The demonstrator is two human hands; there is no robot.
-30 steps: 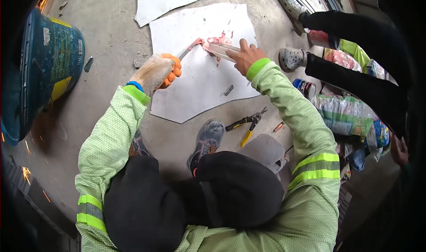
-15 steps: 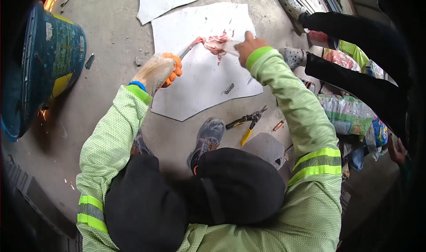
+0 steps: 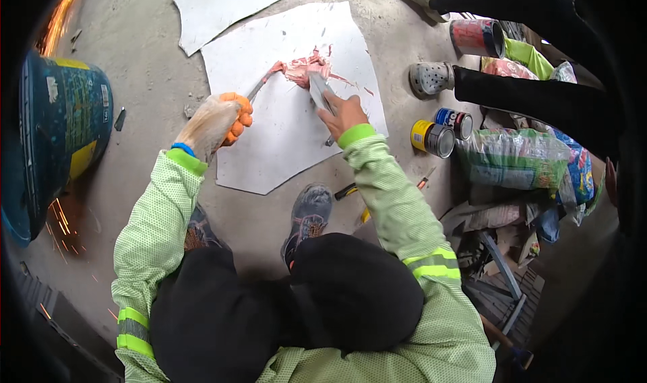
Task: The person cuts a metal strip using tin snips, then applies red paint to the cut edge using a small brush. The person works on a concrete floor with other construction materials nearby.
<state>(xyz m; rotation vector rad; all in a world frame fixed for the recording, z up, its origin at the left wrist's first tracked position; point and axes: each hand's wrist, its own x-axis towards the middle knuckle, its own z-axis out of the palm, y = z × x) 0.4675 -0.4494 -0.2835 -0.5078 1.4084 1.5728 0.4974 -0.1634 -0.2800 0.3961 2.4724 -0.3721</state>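
Note:
Pink paste [image 3: 300,73] lies smeared in a lump on a white sheet [image 3: 263,144] on the floor. My left hand [image 3: 219,121], in a white and orange work glove, is closed round a narrow metal tool [image 3: 260,85] whose far tip carries pink paste. In my bare right hand [image 3: 345,112] is a flat grey metal scraper [image 3: 318,90]; its end presses into the right side of the paste. A small dark piece on the sheet is partly hidden under my right hand. My right sleeve covers most of the yellow-and-black handled snips [image 3: 346,192].
A blue-green bucket [image 3: 74,113] stands at left, with orange sparks [image 3: 62,218] nearby. Another white sheet [image 3: 236,6] lies farther off. On the right are a person's shoe [image 3: 431,80], a yellow can [image 3: 431,138], a blue can [image 3: 454,121], a red can [image 3: 477,38] and plastic bags [image 3: 515,161].
The view has shifted right. My right hand has come nearer and turned its scraper more upright against the paste. My left hand keeps its tool at the paste's left edge. More sparks show at left.

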